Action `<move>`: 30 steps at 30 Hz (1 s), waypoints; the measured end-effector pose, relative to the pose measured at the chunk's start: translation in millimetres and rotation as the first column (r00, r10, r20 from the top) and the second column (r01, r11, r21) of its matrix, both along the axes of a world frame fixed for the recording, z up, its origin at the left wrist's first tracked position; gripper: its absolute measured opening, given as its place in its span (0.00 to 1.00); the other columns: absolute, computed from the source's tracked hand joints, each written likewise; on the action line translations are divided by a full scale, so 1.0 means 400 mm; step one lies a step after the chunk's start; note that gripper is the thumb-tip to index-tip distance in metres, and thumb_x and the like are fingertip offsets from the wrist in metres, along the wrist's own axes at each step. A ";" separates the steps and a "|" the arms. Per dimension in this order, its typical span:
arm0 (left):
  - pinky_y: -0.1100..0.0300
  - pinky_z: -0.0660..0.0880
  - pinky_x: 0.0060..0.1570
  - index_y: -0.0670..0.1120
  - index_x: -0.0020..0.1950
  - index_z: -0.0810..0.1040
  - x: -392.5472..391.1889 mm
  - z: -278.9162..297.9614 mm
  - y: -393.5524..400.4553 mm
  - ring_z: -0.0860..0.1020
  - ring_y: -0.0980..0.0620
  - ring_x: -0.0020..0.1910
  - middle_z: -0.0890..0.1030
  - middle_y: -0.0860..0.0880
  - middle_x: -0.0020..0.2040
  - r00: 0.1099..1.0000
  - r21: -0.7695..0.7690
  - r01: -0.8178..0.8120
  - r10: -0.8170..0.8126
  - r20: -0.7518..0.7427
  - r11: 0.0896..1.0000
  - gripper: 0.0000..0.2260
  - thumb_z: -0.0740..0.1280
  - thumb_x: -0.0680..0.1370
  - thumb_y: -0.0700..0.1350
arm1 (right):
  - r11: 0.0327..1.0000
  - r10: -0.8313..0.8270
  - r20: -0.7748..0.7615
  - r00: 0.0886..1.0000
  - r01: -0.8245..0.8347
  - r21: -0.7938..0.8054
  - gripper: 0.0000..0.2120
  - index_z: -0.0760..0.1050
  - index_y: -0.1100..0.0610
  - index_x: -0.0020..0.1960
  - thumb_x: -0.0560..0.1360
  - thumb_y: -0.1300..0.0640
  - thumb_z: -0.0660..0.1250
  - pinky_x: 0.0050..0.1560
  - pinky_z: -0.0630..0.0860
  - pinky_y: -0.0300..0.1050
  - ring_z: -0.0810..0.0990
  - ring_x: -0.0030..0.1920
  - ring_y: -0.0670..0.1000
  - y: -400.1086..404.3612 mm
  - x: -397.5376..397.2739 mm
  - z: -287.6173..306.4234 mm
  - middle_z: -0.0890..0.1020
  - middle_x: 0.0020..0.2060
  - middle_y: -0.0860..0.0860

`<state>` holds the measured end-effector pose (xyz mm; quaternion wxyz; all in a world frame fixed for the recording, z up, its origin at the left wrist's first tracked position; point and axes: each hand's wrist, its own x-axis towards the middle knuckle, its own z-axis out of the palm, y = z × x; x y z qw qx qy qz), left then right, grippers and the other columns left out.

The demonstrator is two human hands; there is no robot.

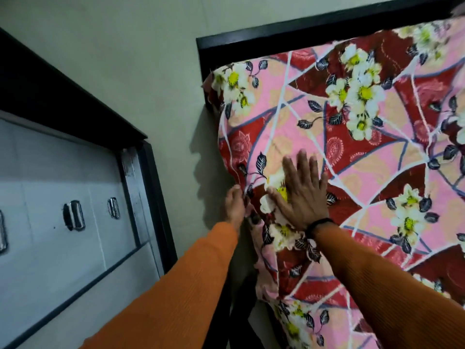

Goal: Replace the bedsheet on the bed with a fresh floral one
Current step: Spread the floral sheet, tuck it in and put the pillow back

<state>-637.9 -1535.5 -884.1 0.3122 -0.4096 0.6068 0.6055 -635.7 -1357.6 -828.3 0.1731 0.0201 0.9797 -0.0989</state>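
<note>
Head view. No writing, brand or label readable anywhere. The only container-like thing is a grey drawer unit (63, 192) with a dark frame, well to the left of the fingers; drawers closed, contents not visible, metal pull handles (74, 215) on the fronts.

Floral bedsheet (352, 152) lies over the bed: pink and dark red ground, white lines, white flowers with yellow centres, dark leaves. It covers the mattress from under the fingers onward to the far corner, beside the black headboard (289, 28). Its left edge hangs rumpled over the bed side, just left of the right fingertips.

Right hand (299, 195): palm flat on the sheet near that left edge, fingers straight and slightly spread, pressing on a white flower. Dark band at the wrist; orange sleeve (377, 280) behind it.

Left hand (235, 207): at the side of the bed, just left of the right thumb, touching the hanging sheet edge. Its fingers (232, 195) are tucked against the fabric fold; cannot tell if they pinch it or only push. Orange sleeve here too.

Pale green wall (151, 71) between the drawer unit and the bed, left of both hands.
</note>
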 end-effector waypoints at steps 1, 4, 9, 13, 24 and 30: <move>0.50 0.71 0.69 0.45 0.75 0.72 -0.008 -0.029 0.030 0.74 0.42 0.69 0.75 0.45 0.71 0.997 0.069 -0.054 0.049 0.060 0.996 0.29 0.56 0.83 0.63 | 0.999 -0.040 0.000 0.999 0.040 -0.011 0.43 0.41 0.46 0.83 0.77 0.25 0.45 0.76 0.47 0.74 0.37 0.82 0.59 -0.004 -0.042 0.000 0.38 0.82 0.51; 0.44 0.63 0.75 0.43 0.79 0.67 -0.018 -0.129 0.088 0.67 0.37 0.76 0.68 0.40 0.77 0.981 -0.007 -0.107 0.107 0.164 0.994 0.32 0.54 0.83 0.64 | 0.987 -0.152 0.041 0.988 0.154 -0.048 0.44 0.37 0.41 0.82 0.74 0.22 0.46 0.75 0.46 0.75 0.35 0.81 0.59 -0.010 -0.151 -0.011 0.35 0.82 0.49; 0.48 0.69 0.68 0.36 0.71 0.70 -0.047 -0.137 0.031 0.74 0.36 0.69 0.75 0.37 0.69 0.959 -0.223 0.283 -0.269 0.092 0.933 0.20 0.56 0.86 0.48 | 0.979 -0.175 0.195 0.965 0.191 -0.067 0.48 0.29 0.35 0.78 0.69 0.18 0.48 0.71 0.33 0.77 0.24 0.77 0.59 -0.029 -0.214 -0.030 0.25 0.78 0.46; 0.47 0.75 0.64 0.45 0.66 0.78 -0.175 -0.067 -0.095 0.78 0.37 0.62 0.81 0.40 0.63 0.929 -0.404 0.370 -0.345 0.135 0.837 0.18 0.63 0.78 0.48 | 0.978 -0.143 0.273 0.951 0.178 -0.106 0.52 0.27 0.35 0.77 0.66 0.15 0.49 0.70 0.33 0.79 0.20 0.75 0.60 -0.017 -0.232 -0.020 0.22 0.76 0.46; 0.47 0.81 0.58 0.52 0.44 0.84 -0.710 0.053 -0.174 0.85 0.45 0.50 0.87 0.48 0.50 0.936 -0.538 0.220 -0.332 -0.118 0.814 0.05 0.74 0.76 0.52 | 0.981 0.101 -0.239 0.966 -0.136 -0.137 0.23 0.78 0.55 0.60 0.76 0.38 0.69 0.59 0.70 0.58 0.72 0.58 0.58 -0.114 -0.260 -0.012 0.78 0.57 0.56; 0.50 0.74 0.61 0.48 0.59 0.83 -0.789 0.094 -0.245 0.78 0.37 0.61 0.82 0.41 0.61 0.783 -0.758 0.493 -0.598 0.172 0.428 0.12 0.67 0.81 0.53 | 0.943 -0.016 -0.145 0.989 -0.033 -0.332 0.09 0.78 0.60 0.38 0.71 0.60 0.77 0.37 0.70 0.49 0.75 0.40 0.59 -0.211 -0.337 -0.033 0.77 0.38 0.56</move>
